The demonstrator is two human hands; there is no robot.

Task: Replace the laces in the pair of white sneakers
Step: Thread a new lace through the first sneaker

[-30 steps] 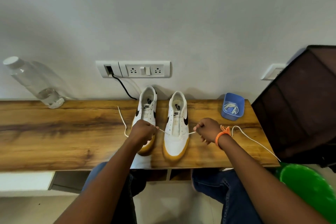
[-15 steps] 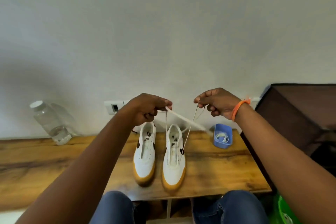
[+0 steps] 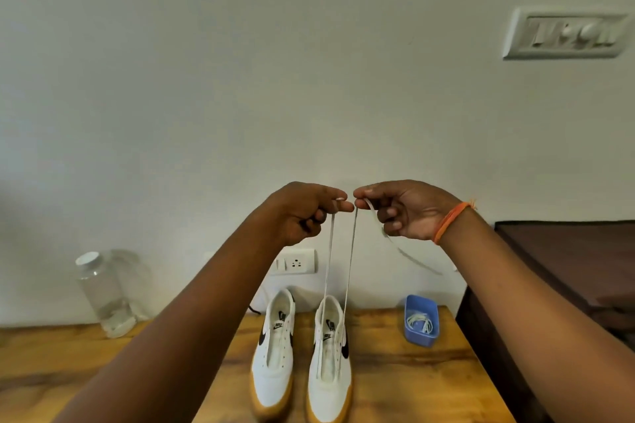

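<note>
Both hands up high, fingertips nearly meeting: left hand (image 3: 305, 213) pinches one lace (image 3: 350, 264) strand, right hand (image 3: 405, 209) pinches the other, straight above the right sneaker (image 3: 330, 364). Left sneaker (image 3: 275, 350) sits just beside it, laceless.

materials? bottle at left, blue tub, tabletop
Bottle: clear plastic by the look, white cap; could be glass. Blue tub: opaque matte plastic, moulded rounded corners. Tabletop: wood or wood-look laminate, visible grain, slight sheen.
</note>
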